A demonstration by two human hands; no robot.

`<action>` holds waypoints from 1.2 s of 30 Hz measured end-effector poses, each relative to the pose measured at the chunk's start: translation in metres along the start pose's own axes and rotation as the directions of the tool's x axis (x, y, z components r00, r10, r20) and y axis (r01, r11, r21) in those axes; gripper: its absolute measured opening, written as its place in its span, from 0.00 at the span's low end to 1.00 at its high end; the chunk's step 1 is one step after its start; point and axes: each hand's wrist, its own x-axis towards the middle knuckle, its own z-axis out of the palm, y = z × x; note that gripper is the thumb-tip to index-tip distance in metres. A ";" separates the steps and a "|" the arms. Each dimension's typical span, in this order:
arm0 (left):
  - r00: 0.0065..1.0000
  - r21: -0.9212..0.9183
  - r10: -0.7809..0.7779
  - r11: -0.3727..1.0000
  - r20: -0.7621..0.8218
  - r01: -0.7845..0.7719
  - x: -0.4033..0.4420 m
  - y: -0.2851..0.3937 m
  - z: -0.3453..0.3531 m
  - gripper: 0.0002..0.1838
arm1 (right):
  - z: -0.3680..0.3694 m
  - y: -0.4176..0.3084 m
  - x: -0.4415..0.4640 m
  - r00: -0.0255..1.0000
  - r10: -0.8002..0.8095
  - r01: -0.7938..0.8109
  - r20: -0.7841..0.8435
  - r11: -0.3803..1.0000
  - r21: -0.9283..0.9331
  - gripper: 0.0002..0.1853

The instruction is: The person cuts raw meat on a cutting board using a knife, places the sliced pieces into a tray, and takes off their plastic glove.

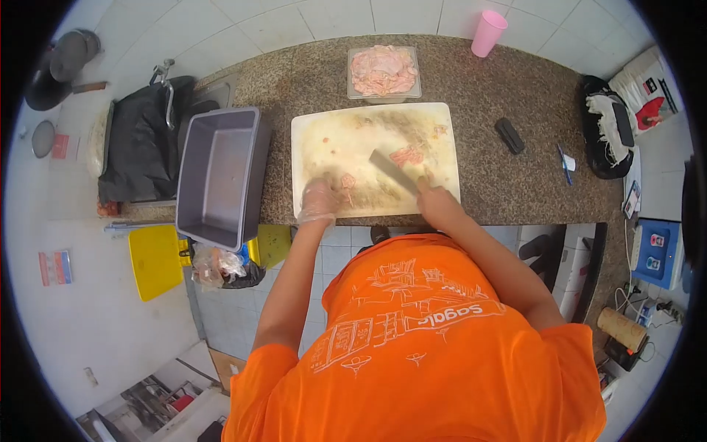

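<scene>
My right hand (440,208) is closed around the handle of a kitchen knife (394,171). Its wide blade points up and left across a stained white cutting board (309,132). Just beyond the blade lies a piece of raw, pinkish meat (406,156). At the board's lower left rests my left hand (318,200) in a clear plastic glove; its fingers are blurred, so their pose is unclear. Right beside that glove is a small meat scrap (347,181). Behind the board stands a clear container (352,90) heaped with raw, pale pink meat (383,70).
A deep grey tub (256,169) stands left of the board, near a faucet (168,92) and black plastic (140,147). To the right are a black case (509,136) and a blue pen (564,163). A pink cup (489,34) stands by the tiled wall. Below left is an open yellow bin (156,261).
</scene>
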 end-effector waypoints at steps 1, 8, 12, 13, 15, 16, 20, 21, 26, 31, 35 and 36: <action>1.000 -0.020 -0.008 1.000 0.028 0.009 0.002 0.000 0.003 0.18 | 0.003 0.006 0.002 0.998 0.039 -0.039 -0.046 0.999 -0.002 0.11; 0.990 -0.190 -0.053 0.979 0.130 0.077 0.012 -0.015 -0.008 0.19 | -0.010 0.015 -0.015 0.988 0.133 -0.125 -0.074 0.987 0.097 0.13; 0.990 -0.004 0.059 0.998 0.129 -0.059 0.002 -0.014 -0.003 0.17 | -0.018 0.005 -0.026 0.994 0.101 -0.096 -0.034 0.987 0.125 0.13; 0.988 -0.066 0.016 0.998 0.155 -0.006 -0.002 -0.012 -0.005 0.17 | -0.020 0.002 -0.029 0.996 0.088 -0.083 -0.031 0.985 0.148 0.13; 0.977 -0.182 -0.054 0.979 0.208 0.093 -0.003 -0.004 -0.013 0.18 | -0.024 0.000 -0.028 0.997 0.078 -0.072 -0.030 0.981 0.178 0.13; 0.971 -0.335 -0.051 0.933 0.232 0.130 0.003 -0.009 -0.009 0.16 | -0.025 0.001 -0.028 0.996 0.083 -0.077 -0.026 0.980 0.186 0.13; 0.969 -0.887 0.068 0.422 0.239 0.189 0.023 0.004 -0.015 0.10 | -0.026 0.011 -0.025 0.994 0.071 -0.055 -0.083 0.982 0.182 0.13; 0.972 -0.960 0.110 0.215 0.206 0.180 0.022 0.021 -0.026 0.08 | -0.029 0.011 -0.025 0.991 0.071 -0.050 -0.110 0.981 0.186 0.13; 0.971 -0.955 0.143 0.256 0.190 0.149 0.037 0.056 -0.023 0.04 | -0.034 0.006 -0.023 0.966 0.050 0.024 -0.252 0.959 0.282 0.13; 0.991 -0.472 0.072 0.873 -0.117 -0.119 0.035 0.020 0.040 0.10 | -0.030 -0.001 -0.026 0.978 0.059 0.001 -0.202 0.958 0.286 0.13; 0.918 -0.157 0.079 0.976 -0.389 -0.151 0.007 0.038 0.028 0.14 | -0.019 0.003 -0.026 0.983 0.081 -0.038 -0.166 0.967 0.251 0.12; 0.889 -0.091 0.158 0.972 -0.430 -0.217 0.008 0.042 0.031 0.15 | -0.020 0.000 -0.024 0.989 0.064 -0.033 -0.131 0.974 0.224 0.12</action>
